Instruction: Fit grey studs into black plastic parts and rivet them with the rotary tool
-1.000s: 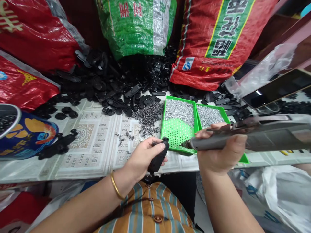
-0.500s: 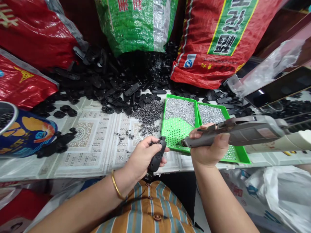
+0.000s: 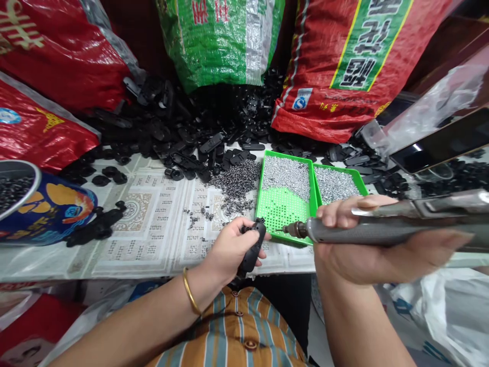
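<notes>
Between the thumb and fingers of my left hand (image 3: 230, 245) is a long black plastic part (image 3: 252, 251) with small round wheel-like pieces at its top end. My right hand (image 3: 351, 255) is wrapped round a grey power screwdriver (image 3: 355, 230), held level with its bit pointing left. The bit's tip is over the near part of a green perforated tray (image 3: 282, 209), a short way right of the black part and apart from it. Small silvery screws (image 3: 286, 173) cover the tray's far half. A second green tray (image 3: 316, 191) beside it holds more screws and is partly hidden by my right hand.
Tiny dark pieces (image 3: 239, 186) lie heaped left of the trays. Black plastic parts (image 3: 183, 148) pile up behind, below a green sack (image 3: 217, 46) and a red sack (image 3: 317, 92). A blue tub (image 3: 57, 209) stands at left, a phone (image 3: 443, 140) at right.
My right hand and the screwdriver have come up nearer the camera and shifted right, so the bit now shows clear over the tray. My left hand keeps its hold on the black part.
</notes>
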`<state>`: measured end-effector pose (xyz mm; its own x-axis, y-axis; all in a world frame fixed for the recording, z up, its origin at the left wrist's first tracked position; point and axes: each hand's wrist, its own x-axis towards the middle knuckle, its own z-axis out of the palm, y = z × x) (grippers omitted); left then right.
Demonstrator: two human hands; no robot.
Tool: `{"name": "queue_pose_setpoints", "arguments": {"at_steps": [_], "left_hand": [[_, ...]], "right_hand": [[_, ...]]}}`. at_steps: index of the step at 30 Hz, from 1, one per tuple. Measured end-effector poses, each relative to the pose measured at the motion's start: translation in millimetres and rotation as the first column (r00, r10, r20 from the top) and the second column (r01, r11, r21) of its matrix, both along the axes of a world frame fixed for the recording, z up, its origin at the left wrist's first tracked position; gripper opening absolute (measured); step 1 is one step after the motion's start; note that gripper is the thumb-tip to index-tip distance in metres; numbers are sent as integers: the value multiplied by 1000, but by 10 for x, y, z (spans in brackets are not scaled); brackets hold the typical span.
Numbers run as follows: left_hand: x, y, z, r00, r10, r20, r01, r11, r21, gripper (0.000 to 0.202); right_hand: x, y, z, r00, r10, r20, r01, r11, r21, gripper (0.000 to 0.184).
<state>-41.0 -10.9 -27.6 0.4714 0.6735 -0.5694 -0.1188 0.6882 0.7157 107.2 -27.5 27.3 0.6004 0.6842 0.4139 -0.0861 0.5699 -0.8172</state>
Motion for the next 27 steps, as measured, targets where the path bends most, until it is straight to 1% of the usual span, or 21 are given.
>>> {"name": "queue_pose_setpoints", "arguments": {"at_steps": [3, 8, 13, 17, 20, 24, 27], "left_hand": [[7, -7, -5, 1000, 9, -27, -8, 1000, 8, 13], [0, -20, -25, 1000, 7, 17, -7, 999, 33, 15], [1, -19, -19, 1000, 24, 19, -25, 1000, 11, 17], [3, -24, -9, 999, 33, 33, -33, 999, 5, 19], [8, -37, -15, 999, 34, 18, -34, 999, 10, 18], [15, -52, -39, 999, 35, 3, -35, 999, 33, 16], [17, -56, -50, 1000, 24, -15, -23, 998, 53, 15]], "right_hand": [[-75, 26, 72, 997, 83, -3, -83, 996, 26, 46], [-184, 124, 23, 991, 125, -44, -121, 990, 77, 46], [-256, 159, 20, 990, 118, -74, -118, 993, 14, 45], [-284, 150, 38, 991, 125, -54, -126, 992, -17, 45], [-278, 130, 22, 983, 181, -25, -181, 983, 0, 43], [-264, 87, 2, 956, 292, 20, -293, 955, 44, 38], [-266, 50, 16, 936, 349, 39, -350, 935, 50, 37]]}}
